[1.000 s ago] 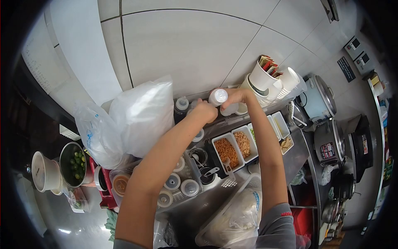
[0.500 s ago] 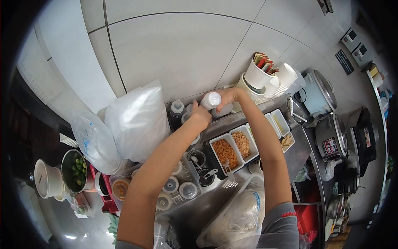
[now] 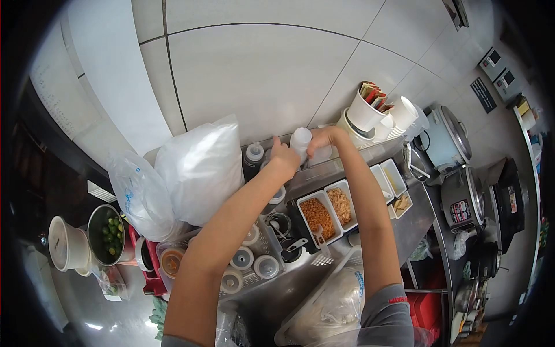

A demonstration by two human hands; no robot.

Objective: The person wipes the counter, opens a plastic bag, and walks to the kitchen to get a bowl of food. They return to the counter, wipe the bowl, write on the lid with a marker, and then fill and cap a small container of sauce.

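Clearly, in the head view, the main relation is between two hands and one white-capped plastic bottle (image 3: 300,142): it stands between them, at the back by the tiled wall (image 3: 260,81). Its long axis is close to upright, with the cap uppermost. From the left hand (image 3: 284,156), the bottle lies just to the right; from the right hand (image 3: 325,139), it lies just to the left. Both hands are about equally near.

The left hand has its thumb raised and its other fingers curled beside the bottle; whether they are clamped on it, I cannot tell. The right hand bends down with its fingertips at the other side, touching or just beside, and its closure is also unclear. Under this hand is a translucent tub (image 3: 321,154). Left of the left hand stands a dark-filled squeeze bottle (image 3: 252,162), apart from it.
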